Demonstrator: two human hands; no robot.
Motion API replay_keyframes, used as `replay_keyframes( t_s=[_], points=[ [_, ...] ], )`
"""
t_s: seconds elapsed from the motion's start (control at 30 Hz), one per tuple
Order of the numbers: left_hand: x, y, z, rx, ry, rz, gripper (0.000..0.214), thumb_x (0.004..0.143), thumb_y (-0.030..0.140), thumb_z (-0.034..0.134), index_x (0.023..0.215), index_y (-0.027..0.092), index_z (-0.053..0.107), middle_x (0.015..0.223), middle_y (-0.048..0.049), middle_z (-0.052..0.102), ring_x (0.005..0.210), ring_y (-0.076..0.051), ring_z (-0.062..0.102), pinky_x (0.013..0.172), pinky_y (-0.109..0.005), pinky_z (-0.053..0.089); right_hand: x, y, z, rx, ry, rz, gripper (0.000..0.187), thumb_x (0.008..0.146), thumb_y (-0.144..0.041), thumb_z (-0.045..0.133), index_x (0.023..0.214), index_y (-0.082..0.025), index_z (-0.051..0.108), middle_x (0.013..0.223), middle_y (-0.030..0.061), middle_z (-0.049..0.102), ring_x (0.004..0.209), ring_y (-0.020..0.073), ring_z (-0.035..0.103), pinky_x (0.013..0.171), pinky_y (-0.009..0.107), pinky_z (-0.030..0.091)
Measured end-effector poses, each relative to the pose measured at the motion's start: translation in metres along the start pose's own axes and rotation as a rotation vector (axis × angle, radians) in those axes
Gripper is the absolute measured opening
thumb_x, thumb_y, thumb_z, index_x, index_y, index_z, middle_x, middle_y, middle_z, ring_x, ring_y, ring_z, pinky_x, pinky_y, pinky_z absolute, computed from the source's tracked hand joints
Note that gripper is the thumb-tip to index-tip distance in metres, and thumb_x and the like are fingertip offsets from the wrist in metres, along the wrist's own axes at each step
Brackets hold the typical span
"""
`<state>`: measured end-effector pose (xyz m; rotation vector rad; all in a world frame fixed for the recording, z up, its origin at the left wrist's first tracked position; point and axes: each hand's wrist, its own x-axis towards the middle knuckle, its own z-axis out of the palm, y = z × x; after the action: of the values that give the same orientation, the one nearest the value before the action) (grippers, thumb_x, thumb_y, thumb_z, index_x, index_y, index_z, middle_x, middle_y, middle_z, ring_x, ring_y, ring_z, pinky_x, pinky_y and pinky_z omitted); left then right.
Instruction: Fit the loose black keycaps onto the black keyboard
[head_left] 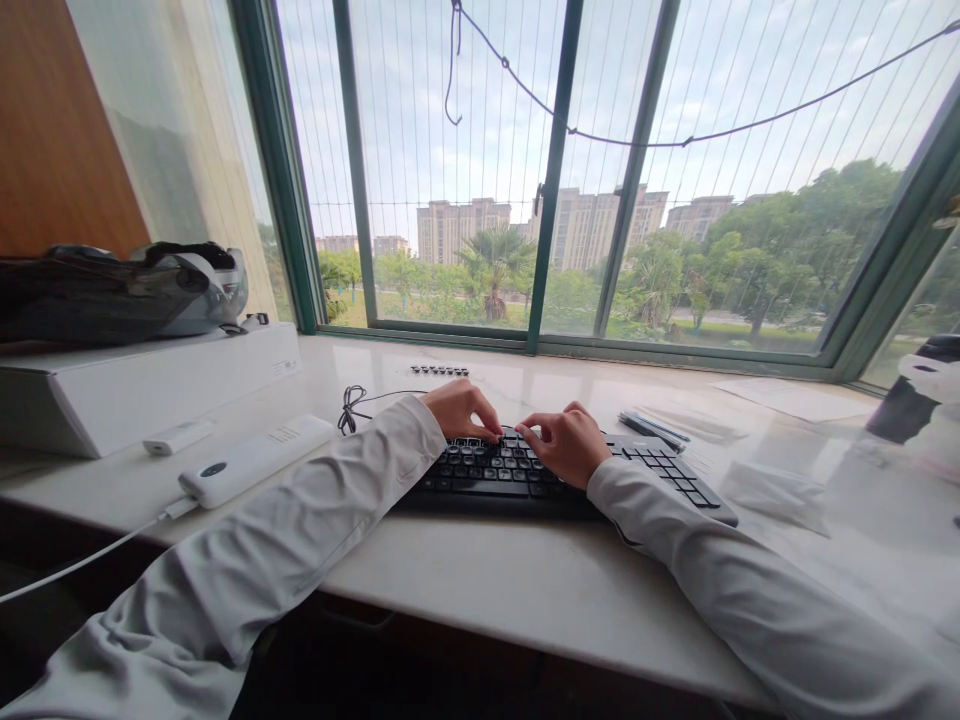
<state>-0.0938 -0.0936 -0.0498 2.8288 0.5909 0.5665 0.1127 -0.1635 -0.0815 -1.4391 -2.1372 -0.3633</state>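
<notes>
A black keyboard (pixel 491 489) lies on the pale windowsill desk, with both hands over its upper middle. My left hand (pixel 461 410) is closed, its fingertips brought together on the upper keys; anything between them is too small to make out. Close beside it, my right hand (pixel 568 443) is bent over the keys, thumb and forefinger drawn together near the top row. Whatever it may hold is hidden. Many middle keys look different from the flat keys of the number pad (pixel 671 465). Behind the keyboard, several small black keycaps (pixel 440 370) stand in a row.
A coiled black cable (pixel 352 408) lies behind my left sleeve. To the left are a white power bank (pixel 255 460) with a cable and a white box (pixel 150 375) bearing a dark bag. Pens (pixel 652 430) and a clear plastic bag (pixel 776 493) lie right. Windows (pixel 450 200) rise behind.
</notes>
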Motion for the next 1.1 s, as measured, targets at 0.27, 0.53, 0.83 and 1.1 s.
replay_keyframes(
  t_s=[0.27, 0.53, 0.83, 1.1],
  points=[
    [-0.0008, -0.0022, 0.0030, 0.125, 0.013, 0.074, 0.016, 0.073, 0.035, 0.066, 0.082, 0.026, 0.076, 0.066, -0.0004, 0.071, 0.051, -0.007, 0.056, 0.053, -0.018, 0.036, -0.0003, -0.0016, -0.0011, 0.018, -0.021, 0.012, 0.033, 0.088, -0.045, 0.044, 0.086, -0.027, 0.072, 0.056, -0.0020, 0.063, 0.053, 0.0111, 0.050, 0.077, 0.029, 0.032],
    [-0.0028, -0.0011, 0.0040, 0.334, 0.040, 0.056, 0.018, 0.072, 0.038, 0.064, 0.084, 0.031, 0.075, 0.056, 0.0007, 0.067, 0.043, -0.008, 0.049, 0.048, -0.020, 0.029, -0.0013, 0.0015, 0.0019, 0.029, -0.009, -0.007, 0.034, 0.088, -0.047, 0.044, 0.085, -0.028, 0.072, 0.056, -0.0028, 0.063, 0.053, 0.0112, 0.049, 0.076, 0.029, 0.031],
    [-0.0035, 0.0021, 0.0029, 0.322, 0.034, 0.044, 0.019, 0.070, 0.038, 0.065, 0.085, 0.032, 0.074, 0.054, 0.0012, 0.066, 0.042, -0.007, 0.046, 0.047, -0.019, 0.029, -0.0008, 0.0005, 0.0016, 0.020, -0.011, -0.009, 0.035, 0.088, -0.048, 0.044, 0.084, -0.028, 0.072, 0.055, -0.0027, 0.062, 0.053, 0.0106, 0.050, 0.077, 0.029, 0.032],
    [-0.0038, 0.0024, 0.0031, 0.325, 0.052, 0.041, 0.018, 0.069, 0.037, 0.066, 0.083, 0.032, 0.075, 0.052, 0.0017, 0.065, 0.039, -0.006, 0.043, 0.045, -0.019, 0.028, -0.0012, -0.0028, -0.0005, 0.005, -0.055, -0.009, 0.036, 0.088, -0.047, 0.042, 0.086, -0.027, 0.072, 0.058, -0.0013, 0.064, 0.056, 0.0119, 0.052, 0.078, 0.029, 0.034]
  ],
)
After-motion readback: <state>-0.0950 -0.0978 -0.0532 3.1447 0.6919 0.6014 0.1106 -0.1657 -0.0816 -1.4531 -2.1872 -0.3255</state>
